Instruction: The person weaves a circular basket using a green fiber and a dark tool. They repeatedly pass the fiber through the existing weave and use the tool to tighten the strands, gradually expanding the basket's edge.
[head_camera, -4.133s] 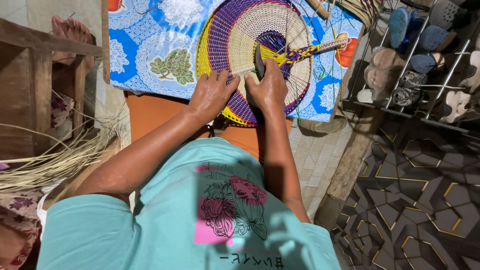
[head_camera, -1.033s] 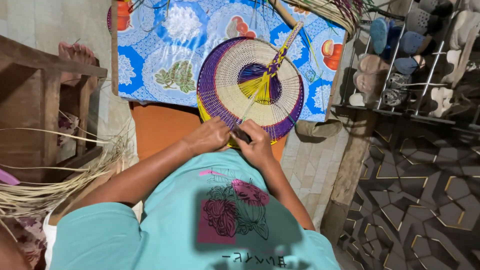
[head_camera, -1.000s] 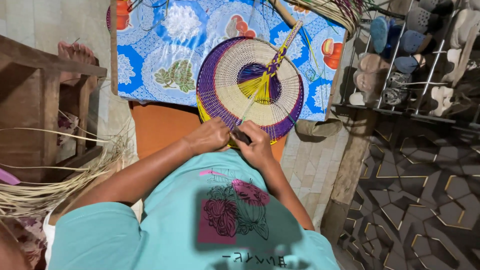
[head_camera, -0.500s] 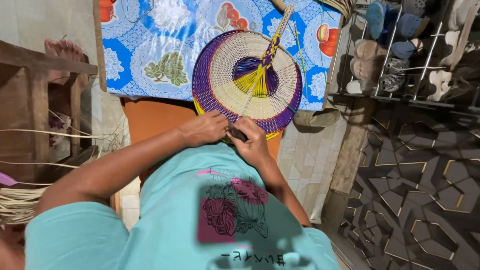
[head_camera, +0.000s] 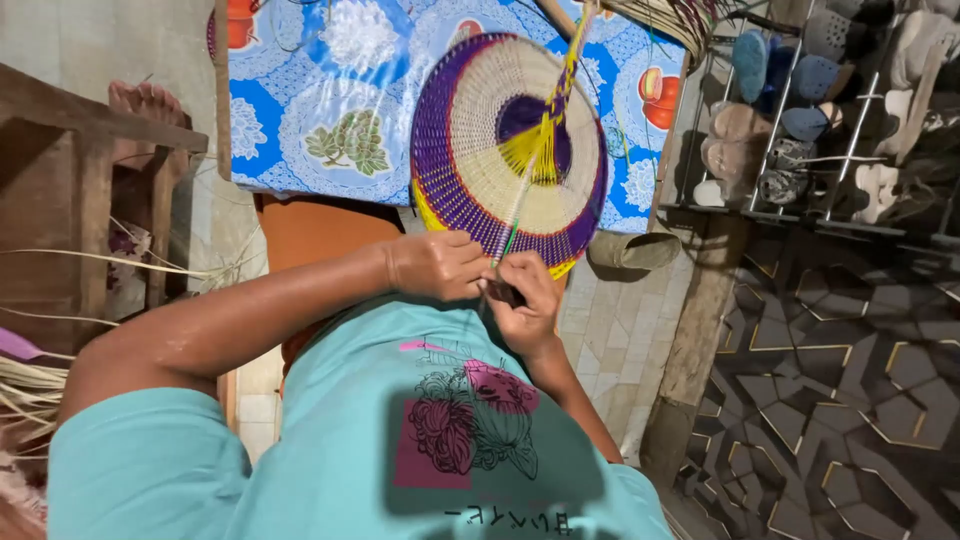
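Patterned blue cloth (head_camera: 330, 130) covers the background surface, with a shoe rack (head_camera: 850, 110) at right, a wooden bench (head_camera: 90, 190) and loose straw strips (head_camera: 40, 380) at left, tiled floor (head_camera: 860, 400) below. Round woven fan (head_camera: 505, 150), purple, cream and yellow, stands tilted over the cloth, near edge at the hands. Left hand (head_camera: 438, 266) curled, pinching the fan's near rim; right hand (head_camera: 525, 305) clenched round a small dark tool (head_camera: 503, 293) and thin strips (head_camera: 515, 215) running up across the fan.

woven fan (head_camera: 505, 150): raised, tilted upright | both hands: moved from its face to lower edge
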